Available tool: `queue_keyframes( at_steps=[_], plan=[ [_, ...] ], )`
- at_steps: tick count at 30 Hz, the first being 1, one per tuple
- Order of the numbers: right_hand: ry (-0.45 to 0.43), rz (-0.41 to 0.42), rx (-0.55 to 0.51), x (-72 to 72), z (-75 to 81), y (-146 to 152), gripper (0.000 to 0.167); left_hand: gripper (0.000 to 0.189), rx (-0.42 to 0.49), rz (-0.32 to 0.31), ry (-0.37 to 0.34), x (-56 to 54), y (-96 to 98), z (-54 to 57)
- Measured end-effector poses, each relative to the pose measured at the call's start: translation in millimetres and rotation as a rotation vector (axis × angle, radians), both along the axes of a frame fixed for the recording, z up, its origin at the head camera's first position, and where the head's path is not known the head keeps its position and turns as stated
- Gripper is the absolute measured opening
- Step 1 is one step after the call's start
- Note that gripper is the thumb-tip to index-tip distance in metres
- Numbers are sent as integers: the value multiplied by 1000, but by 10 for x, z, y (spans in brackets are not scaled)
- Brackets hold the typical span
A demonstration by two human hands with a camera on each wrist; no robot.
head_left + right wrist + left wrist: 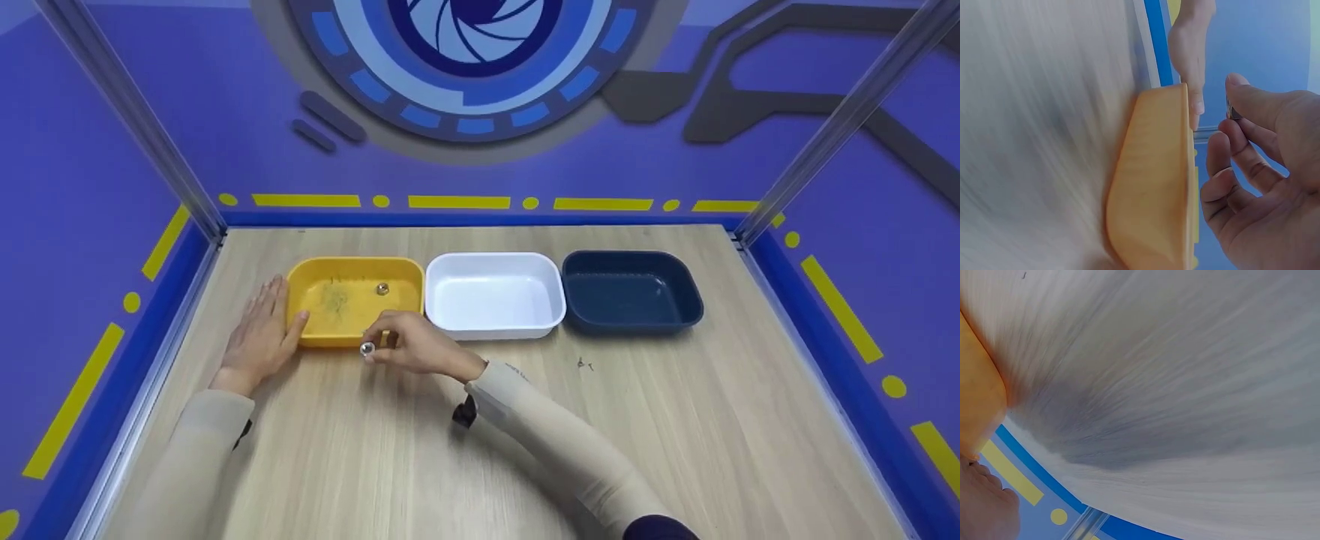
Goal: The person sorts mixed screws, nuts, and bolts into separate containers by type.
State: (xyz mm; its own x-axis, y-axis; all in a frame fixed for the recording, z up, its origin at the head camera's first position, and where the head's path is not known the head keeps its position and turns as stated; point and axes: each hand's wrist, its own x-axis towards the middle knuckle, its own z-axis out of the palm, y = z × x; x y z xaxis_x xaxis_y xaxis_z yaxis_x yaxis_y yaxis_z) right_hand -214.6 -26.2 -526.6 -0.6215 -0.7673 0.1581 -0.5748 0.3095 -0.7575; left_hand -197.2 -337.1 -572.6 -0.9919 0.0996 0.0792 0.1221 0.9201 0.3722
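My right hand (416, 343) pinches a small shiny metal nut (367, 349) between thumb and fingertip, over the near rim of the yellow tray (304, 330). In the right wrist view, the held nut (1233, 110) shows as a small dark-and-silver piece at the tips, the other fingers loosely bent. A second metal nut (382, 289) lies on the yellow tray's floor, towards its right side. My left hand (262, 334) rests along that tray's left side with its fingers straight, the thumb at the rim. The left wrist view shows only part of this hand (988, 503).
A white tray (495, 332) stands right beside the yellow one, and a dark blue tray (634, 328) beside that. Small dark scraps (585, 364) lie on the wooden table (420, 465) before the dark tray. Blue printed walls (480, 176) enclose the back and sides.
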Motion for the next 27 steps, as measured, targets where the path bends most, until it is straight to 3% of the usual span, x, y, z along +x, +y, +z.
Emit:
queue_keyframes(
  at_steps=[19, 27],
  plan=[
    [13, -36, 24, -210, 182, -153, 23, 82, -8, 11, 6, 11, 4, 14],
    [42, -117, 40, -339, 181, -189, 25, 80, -5, 4, 32, -8, 26, -6]
  ],
)
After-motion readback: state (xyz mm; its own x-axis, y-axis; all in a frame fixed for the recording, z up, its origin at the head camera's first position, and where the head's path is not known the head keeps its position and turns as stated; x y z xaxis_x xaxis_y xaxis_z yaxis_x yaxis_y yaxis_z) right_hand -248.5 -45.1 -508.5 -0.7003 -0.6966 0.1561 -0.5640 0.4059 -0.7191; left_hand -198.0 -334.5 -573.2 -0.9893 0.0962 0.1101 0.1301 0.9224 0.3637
